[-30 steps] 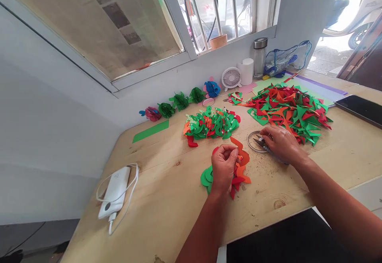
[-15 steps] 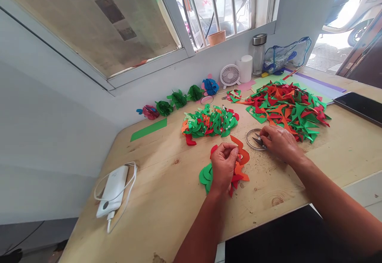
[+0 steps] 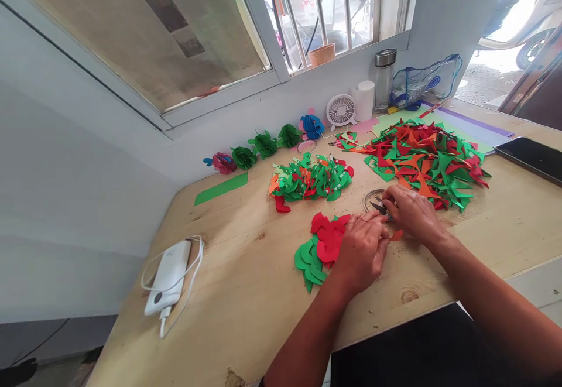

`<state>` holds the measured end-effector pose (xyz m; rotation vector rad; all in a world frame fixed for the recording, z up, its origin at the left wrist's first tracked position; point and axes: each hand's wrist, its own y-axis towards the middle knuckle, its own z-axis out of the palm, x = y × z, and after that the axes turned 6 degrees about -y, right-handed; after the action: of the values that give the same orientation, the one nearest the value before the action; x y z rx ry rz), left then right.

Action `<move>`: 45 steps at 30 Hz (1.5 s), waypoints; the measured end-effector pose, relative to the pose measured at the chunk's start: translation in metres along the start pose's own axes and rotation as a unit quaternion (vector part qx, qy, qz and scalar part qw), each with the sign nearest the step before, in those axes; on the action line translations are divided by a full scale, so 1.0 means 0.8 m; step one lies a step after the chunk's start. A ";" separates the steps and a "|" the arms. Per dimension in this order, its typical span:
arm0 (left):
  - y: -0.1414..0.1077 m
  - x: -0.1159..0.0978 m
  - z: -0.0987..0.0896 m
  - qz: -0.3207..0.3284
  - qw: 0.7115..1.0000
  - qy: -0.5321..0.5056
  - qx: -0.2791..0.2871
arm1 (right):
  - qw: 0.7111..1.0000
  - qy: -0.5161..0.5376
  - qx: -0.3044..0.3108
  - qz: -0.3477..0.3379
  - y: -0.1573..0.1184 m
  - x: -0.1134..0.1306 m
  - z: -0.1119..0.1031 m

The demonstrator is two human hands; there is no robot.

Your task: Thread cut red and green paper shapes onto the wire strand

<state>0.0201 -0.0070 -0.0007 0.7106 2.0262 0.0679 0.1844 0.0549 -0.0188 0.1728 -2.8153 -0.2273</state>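
My right hand (image 3: 411, 212) is closed around small scissors (image 3: 379, 206); their dark pointed blades are parted, and the handles are hidden in my fingers. The blades point left over a round, clear-rimmed dish or ring (image 3: 367, 198). My left hand (image 3: 363, 247) is right beside them, fingers bent and closed. An orange paper piece (image 3: 397, 235) sticks out past its fingertips, mostly hidden by the hand. Beside and partly under my left wrist lie red paper cut-outs (image 3: 327, 240) and green paper cut-outs (image 3: 309, 263), loosely stacked on the wooden table (image 3: 237, 293).
Behind my hands lies a heap of curved cut-outs (image 3: 314, 181). A larger heap of paper scraps (image 3: 425, 164) is at the right, near a phone (image 3: 533, 158). A power bank (image 3: 169, 276) with cable lies left. Folded-paper ornaments (image 3: 266, 144), a fan (image 3: 341, 110) and a glass bottle (image 3: 384, 82) line the wall.
My left hand has moved right, from above the red and green cut-outs to beside the scissors, carrying the orange paper piece. My right hand has barely moved.
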 end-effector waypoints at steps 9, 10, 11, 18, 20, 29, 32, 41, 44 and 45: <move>0.008 0.013 0.012 -0.005 0.999 0.001 0.048 | 0.999 0.046 0.006 0.000 0.002 -0.003 0.004; 0.008 0.014 0.013 -0.009 0.999 -0.005 0.048 | 0.999 0.048 0.008 -0.001 0.002 -0.004 0.005; 0.008 0.015 0.013 -0.012 0.999 -0.010 0.047 | 0.999 0.053 0.008 -0.002 0.002 -0.004 0.005; 0.008 0.015 0.013 -0.024 0.997 -0.065 0.023 | 0.989 0.143 -0.028 0.012 0.005 -0.004 -0.001; 0.007 0.013 0.012 -0.056 0.990 -0.127 -0.002 | 0.982 0.181 -0.045 0.020 0.006 -0.002 -0.005; 0.011 0.015 -0.006 -0.247 0.843 -0.388 -0.279 | 0.923 0.375 -0.026 0.081 0.006 0.009 -0.020; 0.009 0.016 -0.011 -0.263 0.829 -0.409 -0.275 | 0.886 0.454 0.012 0.091 0.004 0.018 -0.032; 0.006 0.019 -0.011 -0.266 0.845 -0.349 -0.306 | 0.851 0.513 0.092 0.066 0.000 0.063 -0.042; 0.005 0.019 -0.012 -0.255 0.854 -0.329 -0.312 | 0.854 0.508 0.092 0.062 -0.001 0.072 -0.032; 0.005 0.019 -0.012 -0.251 0.859 -0.323 -0.308 | 0.853 0.509 0.099 0.060 -0.001 0.073 -0.029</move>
<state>0.0084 0.0063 -0.0061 -0.2094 1.3483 0.1421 0.1369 0.0427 0.0200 0.1103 -1.7643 0.1597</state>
